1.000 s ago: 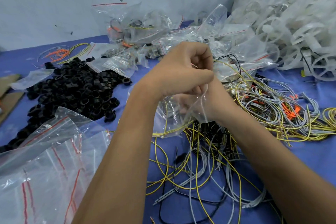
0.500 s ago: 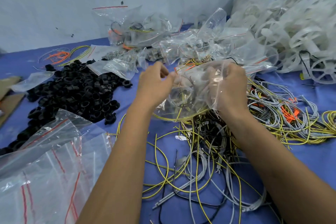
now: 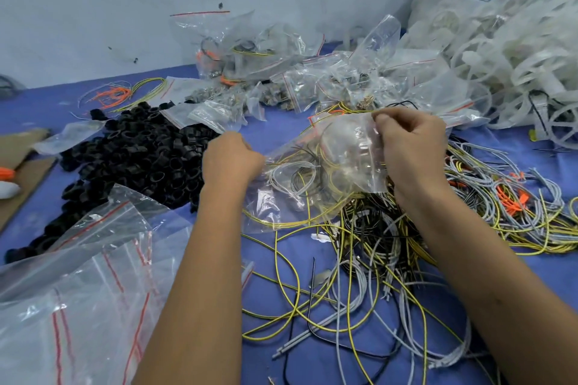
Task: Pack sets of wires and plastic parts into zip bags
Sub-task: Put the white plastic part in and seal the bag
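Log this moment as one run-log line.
left hand: grips zip bag edge | right hand: pinches bag top | contents: yellow, grey wires | stage: closing, judged

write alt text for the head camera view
Two hands hold a clear zip bag of coiled wires: left hand grips one edge, right hand pinches the other, above loose wires on a blue table, black plastic rings heaped left.

- One head view looks forward and down, close over the blue table (image 3: 516, 297).
- It faces the far table edge, where the grey wall (image 3: 93, 9) stands.
- Both forearms enter from the near edge.
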`<state>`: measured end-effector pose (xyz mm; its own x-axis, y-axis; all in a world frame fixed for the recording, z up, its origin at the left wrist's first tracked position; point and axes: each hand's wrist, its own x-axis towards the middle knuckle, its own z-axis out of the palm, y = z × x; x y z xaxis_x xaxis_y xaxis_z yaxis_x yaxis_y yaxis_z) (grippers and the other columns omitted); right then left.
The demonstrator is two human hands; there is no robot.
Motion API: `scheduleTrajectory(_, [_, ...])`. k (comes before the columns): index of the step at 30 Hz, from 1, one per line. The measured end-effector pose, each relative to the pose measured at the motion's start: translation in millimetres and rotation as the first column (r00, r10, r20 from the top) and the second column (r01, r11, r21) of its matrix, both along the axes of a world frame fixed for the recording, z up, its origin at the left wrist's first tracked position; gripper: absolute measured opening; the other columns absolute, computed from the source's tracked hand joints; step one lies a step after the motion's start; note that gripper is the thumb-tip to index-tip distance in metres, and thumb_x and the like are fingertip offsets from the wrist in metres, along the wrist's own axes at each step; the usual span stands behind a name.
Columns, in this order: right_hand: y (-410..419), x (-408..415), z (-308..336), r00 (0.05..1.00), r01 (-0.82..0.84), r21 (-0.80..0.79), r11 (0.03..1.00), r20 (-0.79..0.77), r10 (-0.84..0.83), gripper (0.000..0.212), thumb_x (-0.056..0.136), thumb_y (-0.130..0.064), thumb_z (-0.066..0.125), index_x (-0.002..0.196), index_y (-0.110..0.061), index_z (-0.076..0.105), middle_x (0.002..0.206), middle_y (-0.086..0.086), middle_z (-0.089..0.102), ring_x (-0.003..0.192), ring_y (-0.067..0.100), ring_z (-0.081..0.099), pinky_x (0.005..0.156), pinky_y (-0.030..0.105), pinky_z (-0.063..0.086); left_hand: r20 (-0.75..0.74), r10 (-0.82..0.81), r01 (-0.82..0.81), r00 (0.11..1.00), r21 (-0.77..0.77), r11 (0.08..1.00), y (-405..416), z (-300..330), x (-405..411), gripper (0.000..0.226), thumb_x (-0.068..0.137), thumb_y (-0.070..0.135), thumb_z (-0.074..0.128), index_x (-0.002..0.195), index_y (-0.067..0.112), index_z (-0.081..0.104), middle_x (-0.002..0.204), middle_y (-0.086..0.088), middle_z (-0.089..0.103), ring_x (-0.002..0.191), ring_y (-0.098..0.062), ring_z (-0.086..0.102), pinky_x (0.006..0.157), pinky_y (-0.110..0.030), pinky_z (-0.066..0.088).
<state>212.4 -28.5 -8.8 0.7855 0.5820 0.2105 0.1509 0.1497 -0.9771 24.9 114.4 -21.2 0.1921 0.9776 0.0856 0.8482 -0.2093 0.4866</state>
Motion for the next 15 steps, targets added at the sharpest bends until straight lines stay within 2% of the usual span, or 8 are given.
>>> scheduleTrajectory(2, [-4.1,-0.2,4.6,0.954,0.199,0.107,0.974,0.205,-0.217,0.020,0.096,-0.013,0.056,0.088,-0.018,0.073,0.066,-0.007,0.067,0.058,0.010,0.061,0.056,0.031,0.049,0.019,0.093,-0.095,0.995,0.085,0.992,3.3,3.8,-10.9,0.008,0.080,0.005,0.060,0.079,0.007,0.068,0.080,-0.014,0.063,0.082,-0.038,0.058,0.071,-0.036,0.042])
scheduleTrajectory(3, [-7.1,-2.1,7.1,0.888,0.265,0.179,0.948,0.337,-0.312,0.019,0.096,-0.015,0.055,0.090,-0.019,0.073,0.070,-0.008,0.066,0.062,0.007,0.059,0.059,0.029,0.046,-0.006,0.147,-0.146,0.989,0.123,0.982,5.0,4.6,-15.4,0.010,0.083,0.009,0.062,0.089,0.009,0.070,0.094,-0.014,0.066,0.096,-0.040,0.059,0.079,-0.037,0.042])
scheduleTrajectory(5, [-11.2,-11.3,8.4,0.761,0.266,0.301,0.916,0.517,-0.391,0.017,0.098,-0.013,0.055,0.094,-0.014,0.072,0.077,-0.008,0.065,0.067,0.006,0.056,0.063,0.022,0.040,-0.070,0.251,-0.241,0.966,0.121,0.963,6.8,4.7,-23.4,0.023,0.088,0.017,0.064,0.110,0.015,0.070,0.125,-0.015,0.059,0.121,-0.042,0.047,0.092,-0.041,0.041])
scheduleTrajectory(7, [-11.1,-22.6,6.4,0.699,0.187,0.304,0.934,0.627,-0.344,0.015,0.097,-0.009,0.057,0.095,-0.011,0.072,0.080,-0.006,0.064,0.069,0.008,0.055,0.066,0.022,0.038,-0.137,0.261,-0.252,0.956,0.080,0.964,7.8,4.1,-27.6,0.030,0.090,0.019,0.063,0.119,0.017,0.068,0.137,-0.014,0.049,0.129,-0.043,0.039,0.099,-0.044,0.042])
scheduleTrajectory(9, [-8.0,-30.0,1.1,0.649,0.119,0.203,0.972,0.725,-0.231,0.013,0.095,-0.007,0.060,0.095,-0.009,0.073,0.082,-0.002,0.067,0.073,0.010,0.054,0.068,0.025,0.039,-0.193,0.224,-0.219,0.955,0.046,0.975,10.4,1.7,-25.8,0.029,0.092,0.018,0.062,0.121,0.017,0.068,0.139,-0.014,0.047,0.130,-0.042,0.039,0.100,-0.042,0.041])
scheduleTrajectory(12, [-4.6,-28.8,-6.4,0.645,0.057,0.039,0.998,0.761,-0.067,0.013,0.094,-0.006,0.062,0.095,-0.007,0.075,0.086,0.003,0.072,0.075,0.013,0.056,0.070,0.029,0.042,-0.219,0.159,-0.159,0.963,0.015,0.987,11.5,-3.0,-20.3,0.025,0.092,0.014,0.058,0.114,0.010,0.069,0.125,-0.018,0.062,0.122,-0.042,0.052,0.092,-0.039,0.038])
scheduleTrajectory(15, [-3.3,-23.1,-8.9,0.665,0.058,-0.019,0.998,0.746,-0.025,0.012,0.093,-0.008,0.064,0.093,-0.008,0.076,0.085,0.002,0.073,0.074,0.017,0.061,0.070,0.028,0.042,-0.153,0.150,-0.152,0.977,0.000,0.988,11.5,-3.7,-20.4,0.021,0.089,0.006,0.058,0.106,0.004,0.070,0.112,-0.021,0.068,0.106,-0.043,0.060,0.080,-0.042,0.046])
